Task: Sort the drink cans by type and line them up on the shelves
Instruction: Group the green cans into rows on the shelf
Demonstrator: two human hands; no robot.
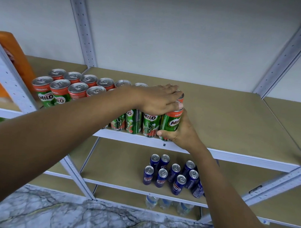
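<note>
With the left hand (158, 98) spread flat over the Milo cans' (62, 90) tops, the right hand (178, 132), gripping the end can (171, 122) at the shelf (234, 119) edge, should probably nudge it flush.

View: single head-worn wide-angle camera, no second view to overlap.
Position: above and behind both forearms, close to the shelf unit (214, 152).
Facing: forward and down across the left hand (157, 100) and right hand (178, 132).
Coverage: wall beyond the hands, lower shelves and marbled floor (53, 212) beneath them.
Distortion: uprights lean outward at frame edges.
</note>
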